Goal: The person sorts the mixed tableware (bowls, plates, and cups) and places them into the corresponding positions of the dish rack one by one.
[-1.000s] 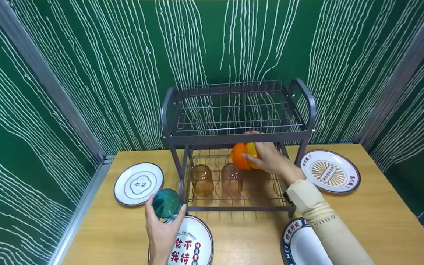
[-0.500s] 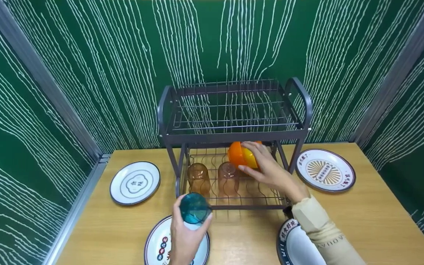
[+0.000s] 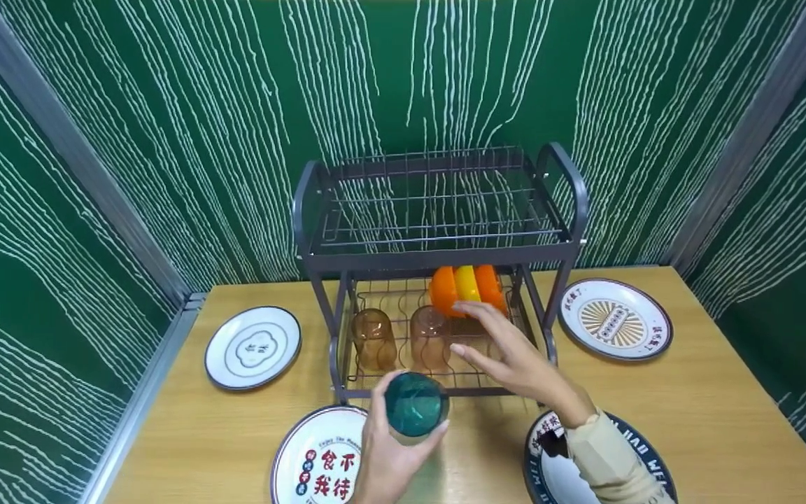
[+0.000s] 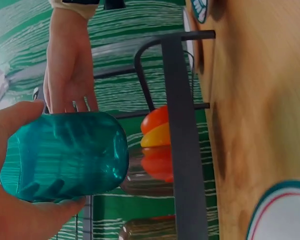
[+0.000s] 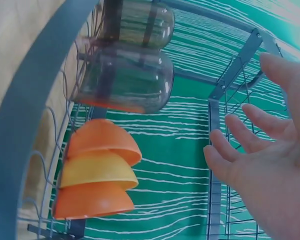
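Note:
My left hand (image 3: 392, 448) grips a teal glass (image 3: 417, 404) in front of the rack, fingers and thumb curled round its sides. In the left wrist view the same teal glass (image 4: 70, 155) lies sideways across the picture. My right hand (image 3: 515, 353) holds nothing, its fingers extended at the front of the lower tier. Just beyond its fingertips, two orange bowls (image 3: 443, 290) and a yellow bowl (image 3: 467, 283) between them stand on edge in a row. Left of the bowls, an amber glass (image 3: 375, 339) and a pinkish glass (image 3: 431, 339) stand upside down on the lower wire shelf.
The dark two-tier dish rack (image 3: 438, 260) stands at the table's back; its upper tier overhangs the bowls. Plates lie around it: one at left (image 3: 252, 348), one at right (image 3: 616, 318), one front left (image 3: 319, 455) and a dark-rimmed one (image 3: 543, 476) partly under the right sleeve.
My left hand has carried the teal glass rightward to the rack's front. My right hand has let go of the bowls and drawn back toward me, leaving them on the lower tier.

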Action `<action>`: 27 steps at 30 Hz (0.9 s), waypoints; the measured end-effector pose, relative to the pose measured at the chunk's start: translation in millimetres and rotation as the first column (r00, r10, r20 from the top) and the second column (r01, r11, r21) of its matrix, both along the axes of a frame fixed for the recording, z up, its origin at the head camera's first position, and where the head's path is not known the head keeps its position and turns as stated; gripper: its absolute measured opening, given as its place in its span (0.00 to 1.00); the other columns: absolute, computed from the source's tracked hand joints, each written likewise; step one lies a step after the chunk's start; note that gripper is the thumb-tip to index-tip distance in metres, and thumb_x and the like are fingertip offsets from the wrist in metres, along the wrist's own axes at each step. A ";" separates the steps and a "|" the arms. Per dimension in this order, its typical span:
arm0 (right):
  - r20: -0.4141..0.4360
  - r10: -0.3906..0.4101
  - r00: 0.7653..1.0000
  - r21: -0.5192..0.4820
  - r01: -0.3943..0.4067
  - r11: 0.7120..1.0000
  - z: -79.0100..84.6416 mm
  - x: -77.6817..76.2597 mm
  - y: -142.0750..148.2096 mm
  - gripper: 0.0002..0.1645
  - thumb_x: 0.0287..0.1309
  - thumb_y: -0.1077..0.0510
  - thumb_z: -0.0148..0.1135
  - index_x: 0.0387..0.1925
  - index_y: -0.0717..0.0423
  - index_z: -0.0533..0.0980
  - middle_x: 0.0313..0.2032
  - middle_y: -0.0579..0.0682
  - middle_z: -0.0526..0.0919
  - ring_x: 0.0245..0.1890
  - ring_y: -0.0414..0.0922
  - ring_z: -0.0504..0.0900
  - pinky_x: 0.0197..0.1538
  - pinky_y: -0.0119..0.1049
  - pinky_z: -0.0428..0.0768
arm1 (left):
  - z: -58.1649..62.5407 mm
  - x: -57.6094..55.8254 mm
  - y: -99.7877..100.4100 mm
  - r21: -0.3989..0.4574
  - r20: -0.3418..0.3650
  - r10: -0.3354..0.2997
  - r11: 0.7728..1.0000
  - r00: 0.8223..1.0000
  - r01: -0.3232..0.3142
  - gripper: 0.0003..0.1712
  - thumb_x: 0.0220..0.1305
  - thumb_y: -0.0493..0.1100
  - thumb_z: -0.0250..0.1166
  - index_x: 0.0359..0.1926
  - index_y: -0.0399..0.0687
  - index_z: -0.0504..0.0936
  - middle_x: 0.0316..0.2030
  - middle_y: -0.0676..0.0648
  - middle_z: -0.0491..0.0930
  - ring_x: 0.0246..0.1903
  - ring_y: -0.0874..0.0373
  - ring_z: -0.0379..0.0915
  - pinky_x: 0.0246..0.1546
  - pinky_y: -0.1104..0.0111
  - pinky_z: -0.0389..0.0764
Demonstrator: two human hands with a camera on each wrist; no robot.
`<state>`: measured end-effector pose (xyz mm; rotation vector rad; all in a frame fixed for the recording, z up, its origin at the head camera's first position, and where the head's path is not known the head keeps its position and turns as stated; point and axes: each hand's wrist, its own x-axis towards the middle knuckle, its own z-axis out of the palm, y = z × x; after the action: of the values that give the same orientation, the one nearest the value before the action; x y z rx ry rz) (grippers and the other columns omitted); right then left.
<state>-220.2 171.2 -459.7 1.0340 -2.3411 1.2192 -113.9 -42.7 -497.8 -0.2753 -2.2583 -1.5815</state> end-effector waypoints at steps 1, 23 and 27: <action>0.012 0.004 1.000 -0.007 -0.004 1.000 -1.1 2.7 -0.5 0.34 0.59 0.53 0.64 0.65 0.54 0.64 0.65 0.40 0.65 0.64 0.41 0.65 0.66 0.43 0.64 | 1.0 -0.2 2.6 0.005 -0.018 -0.022 1.000 1.000 0.022 0.49 0.43 0.57 0.76 0.64 0.55 0.61 0.59 0.53 0.70 0.56 0.54 0.70 0.56 0.54 0.72; 0.598 0.411 0.688 -0.390 -0.198 0.899 -33.2 41.3 -2.4 0.30 0.75 0.47 0.21 0.70 0.51 0.57 0.67 0.53 0.62 0.66 0.51 0.62 0.67 0.61 0.54 | 7.3 -2.6 33.8 -0.055 -0.304 -0.253 0.967 0.919 0.248 0.52 0.41 0.41 0.79 0.65 0.48 0.59 0.63 0.50 0.66 0.61 0.51 0.65 0.61 0.57 0.68; 0.656 0.537 0.530 -0.549 -0.153 0.822 -32.8 44.7 -1.5 0.32 0.75 0.44 0.26 0.69 0.57 0.57 0.65 0.58 0.63 0.64 0.53 0.65 0.67 0.49 0.62 | 6.1 -3.4 33.5 -0.112 -0.337 -0.300 0.954 0.892 0.279 0.50 0.43 0.41 0.78 0.65 0.45 0.59 0.64 0.47 0.64 0.62 0.51 0.63 0.62 0.59 0.66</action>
<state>-175.5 169.7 -492.5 0.9359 -2.2075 2.7141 -117.3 -9.2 -491.7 -0.8773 -2.0530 -1.4576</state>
